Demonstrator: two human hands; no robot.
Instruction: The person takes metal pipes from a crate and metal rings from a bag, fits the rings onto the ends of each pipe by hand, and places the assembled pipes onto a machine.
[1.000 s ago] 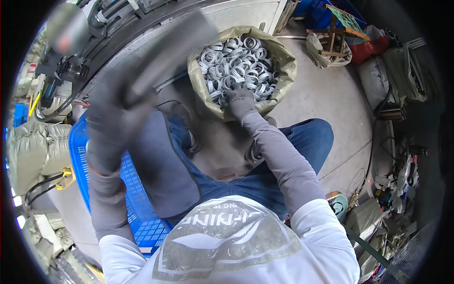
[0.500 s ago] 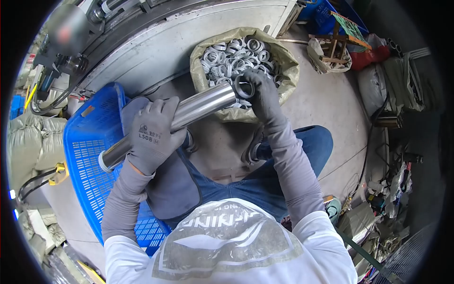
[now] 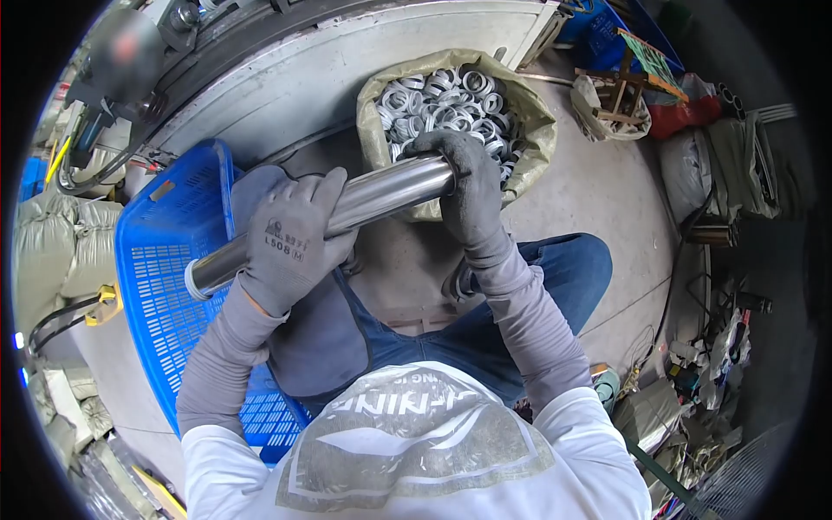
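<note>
A shiny metal tube slants across in front of me, its right end higher in view. Gloved in grey, my left hand is closed around its middle. A white ring sits on the tube's lower left end. My right hand, also gloved, is wrapped over the upper right end, where its fingers hide most of the grey ring held there. Just beyond that hand stands an open woven sack full of loose grey and white rings.
A blue perforated basket stands at my left, partly under the tube. A dark pad covers my left thigh. Beyond the sack runs a white panel. A small bag with wooden pieces lies at the far right.
My right hand has closed over the tube's end, and the ring that showed beside it is now mostly hidden. Tube and both hands sit slightly further right in view.
</note>
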